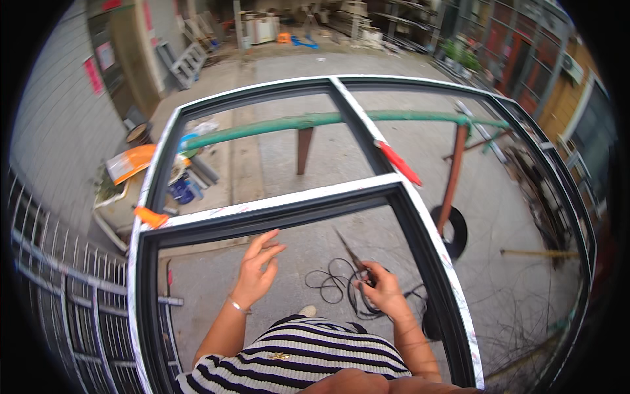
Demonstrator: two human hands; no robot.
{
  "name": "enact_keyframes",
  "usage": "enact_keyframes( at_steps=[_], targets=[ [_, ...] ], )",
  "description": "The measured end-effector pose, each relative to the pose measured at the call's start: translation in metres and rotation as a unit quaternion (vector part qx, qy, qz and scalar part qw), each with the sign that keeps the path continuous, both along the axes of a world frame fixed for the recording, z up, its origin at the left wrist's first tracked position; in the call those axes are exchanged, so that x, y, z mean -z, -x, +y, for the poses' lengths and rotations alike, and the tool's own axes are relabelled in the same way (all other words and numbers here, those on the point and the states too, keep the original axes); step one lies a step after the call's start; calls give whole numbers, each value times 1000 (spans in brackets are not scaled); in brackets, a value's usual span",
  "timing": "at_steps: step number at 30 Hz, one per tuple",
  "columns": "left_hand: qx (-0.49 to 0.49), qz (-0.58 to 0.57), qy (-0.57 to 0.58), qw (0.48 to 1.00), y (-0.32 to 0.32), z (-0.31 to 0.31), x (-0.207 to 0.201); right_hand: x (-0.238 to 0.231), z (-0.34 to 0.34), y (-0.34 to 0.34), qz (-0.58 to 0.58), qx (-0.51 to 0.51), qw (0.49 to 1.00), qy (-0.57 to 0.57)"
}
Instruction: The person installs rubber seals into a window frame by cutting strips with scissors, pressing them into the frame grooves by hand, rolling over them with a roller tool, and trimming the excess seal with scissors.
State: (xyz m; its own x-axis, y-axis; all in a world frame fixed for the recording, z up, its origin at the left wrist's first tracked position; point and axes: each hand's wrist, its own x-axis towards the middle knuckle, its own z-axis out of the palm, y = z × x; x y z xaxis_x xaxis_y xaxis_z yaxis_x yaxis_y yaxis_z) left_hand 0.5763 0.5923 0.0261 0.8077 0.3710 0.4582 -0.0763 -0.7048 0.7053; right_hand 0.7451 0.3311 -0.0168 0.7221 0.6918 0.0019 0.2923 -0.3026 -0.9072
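My left hand [257, 268] is raised inside the near-left opening of a large window frame [308, 199]. Its fingers are apart and it holds nothing. To its right, my right hand [380, 286] is closed round the handles of dark scissors [350, 253], whose long pointed blades aim up and to the left. The frame has white film on its face and dark inner channels. Below the scissors, a thin black cord or strip [326, 286] lies in loops on the ground. An orange object [151, 217] lies on the frame's left corner, and a red one [400, 164] on the middle bar.
A green pipe [262, 131] on brown legs [453, 177] runs under the frame. Near the right leg stands a black ring [457, 231]. Metal grilles [79, 308] lean at the left, beside bins and clutter [180, 187]. Thin wires [518, 322] tangle at the right.
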Motion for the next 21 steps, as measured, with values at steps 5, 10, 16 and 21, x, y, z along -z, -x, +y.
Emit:
enact_keyframes(
  at_steps=[5,10,16,21],
  targets=[
    [-162,-113,-80,977,7,44,-46,-80,0,-20,-85,59,995,13],
    [-456,-12,-304,836,60,171,-82,-105,17,-35,-96,85,989,-72],
    [-518,338,-186,764,111,291,-62,-128,36,-64,-207,169,962,-49],
    [-470,303,-123,819,116,333,-17,-170,38,-109,-347,285,893,21]
  ],
)
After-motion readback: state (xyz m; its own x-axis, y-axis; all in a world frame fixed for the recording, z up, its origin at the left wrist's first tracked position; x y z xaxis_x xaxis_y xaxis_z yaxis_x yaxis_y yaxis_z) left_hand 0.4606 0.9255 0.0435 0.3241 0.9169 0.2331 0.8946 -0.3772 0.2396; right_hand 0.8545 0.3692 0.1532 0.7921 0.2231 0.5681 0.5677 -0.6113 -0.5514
